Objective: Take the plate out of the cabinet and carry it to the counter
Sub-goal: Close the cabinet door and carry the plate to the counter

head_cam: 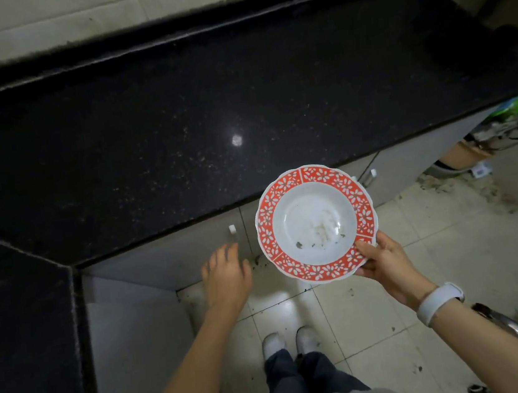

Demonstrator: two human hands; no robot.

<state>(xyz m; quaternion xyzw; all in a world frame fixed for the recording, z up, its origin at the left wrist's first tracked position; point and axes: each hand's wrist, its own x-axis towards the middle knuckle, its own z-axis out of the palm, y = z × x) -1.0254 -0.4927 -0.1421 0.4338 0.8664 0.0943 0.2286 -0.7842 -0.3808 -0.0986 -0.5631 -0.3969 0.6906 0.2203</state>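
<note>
A white plate [314, 222] with a red flowered rim and a few crumbs in its well is held level in the air, just in front of the counter's front edge. My right hand [384, 261] grips its near right rim, thumb on top. My left hand [226, 273] reaches down toward the grey cabinet door [174, 259] below the counter, fingers apart, fingertips close to the small white knob [233, 229]. The cabinet doors look closed. The black speckled counter [177, 124] stretches across the view above them.
The counter turns a corner on the left [22, 323]. More cabinet doors with white knobs [373, 173] run to the right. Bags and clutter [501, 130] sit on the floor at right, and a metal object [501, 323] lies by my right forearm. Tiled floor is under my feet.
</note>
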